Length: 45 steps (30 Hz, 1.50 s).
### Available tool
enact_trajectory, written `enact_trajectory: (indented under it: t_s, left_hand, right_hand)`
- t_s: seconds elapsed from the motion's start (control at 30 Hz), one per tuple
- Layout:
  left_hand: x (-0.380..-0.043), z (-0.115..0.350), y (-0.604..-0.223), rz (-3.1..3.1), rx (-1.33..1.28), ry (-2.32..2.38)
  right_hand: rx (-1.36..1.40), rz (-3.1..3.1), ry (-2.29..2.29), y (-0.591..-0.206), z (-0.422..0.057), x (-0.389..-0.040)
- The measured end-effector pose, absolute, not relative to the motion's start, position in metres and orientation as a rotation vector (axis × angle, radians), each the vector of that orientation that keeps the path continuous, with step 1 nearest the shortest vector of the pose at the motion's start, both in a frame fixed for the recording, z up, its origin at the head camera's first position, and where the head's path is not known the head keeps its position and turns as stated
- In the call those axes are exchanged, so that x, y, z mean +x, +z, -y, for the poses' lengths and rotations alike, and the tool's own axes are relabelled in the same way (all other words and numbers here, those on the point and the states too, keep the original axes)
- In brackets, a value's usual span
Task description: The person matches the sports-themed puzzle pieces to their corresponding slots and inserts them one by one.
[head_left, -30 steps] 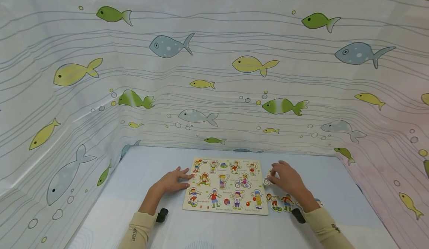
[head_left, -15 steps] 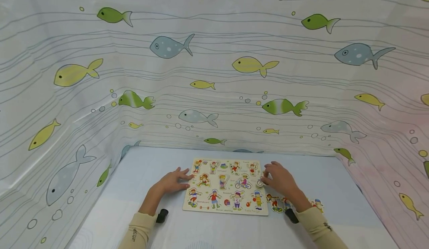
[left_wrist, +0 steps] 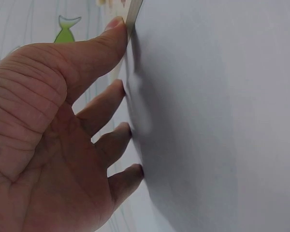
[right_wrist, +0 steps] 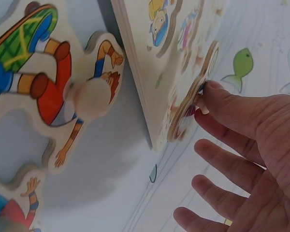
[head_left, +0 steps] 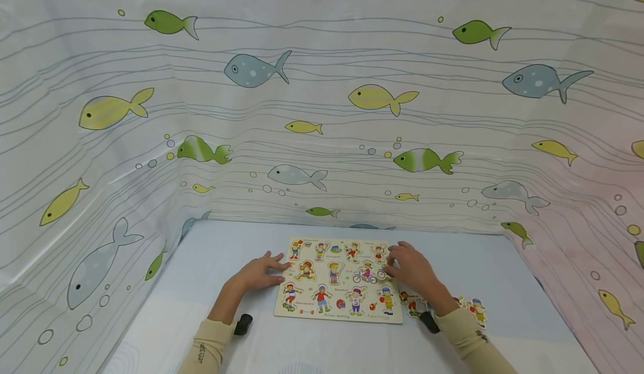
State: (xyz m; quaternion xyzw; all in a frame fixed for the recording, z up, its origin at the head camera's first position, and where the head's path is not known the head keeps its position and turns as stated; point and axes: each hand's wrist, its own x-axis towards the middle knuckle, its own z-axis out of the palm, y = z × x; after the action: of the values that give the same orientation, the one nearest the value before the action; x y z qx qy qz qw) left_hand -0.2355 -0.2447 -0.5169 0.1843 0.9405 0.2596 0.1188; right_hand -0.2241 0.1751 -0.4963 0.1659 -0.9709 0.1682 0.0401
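Observation:
A flat wooden puzzle board (head_left: pixel 328 298) printed with children playing sports lies on the table. My right hand (head_left: pixel 410 265), over the board's right side, pinches the small knob of a cyclist puzzle piece (right_wrist: pixel 184 108) between thumb and forefinger. In the right wrist view the piece is tilted close to the board's face; whether they touch I cannot tell. The other right fingers are spread apart. My left hand (head_left: pixel 260 271) rests at the board's left edge, thumb (left_wrist: pixel 104 46) against the rim and fingertips on the table.
Right of the board lie loose puzzle pieces: a skateboarder piece (right_wrist: pixel 58 89) with a round knob, and a piece with a blue-capped figure (head_left: pixel 477 309). Black wrist devices sit near both cuffs. Fish-printed sheeting (head_left: pixel 342 195) walls the table's back and sides.
My right hand has carried the cyclist piece leftward from beside the board to over its right side. The left hand and the board have stayed in place.

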Motion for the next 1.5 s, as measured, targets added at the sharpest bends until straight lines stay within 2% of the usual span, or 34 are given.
enact_trajectory:
  t_s: [1.5]
  left_hand:
    - [-0.234, 0.243, -0.515, -2.743, 0.515, 0.785]
  right_hand:
    - [0.656, 2.963, 0.356, -0.516, -0.125, -0.243]
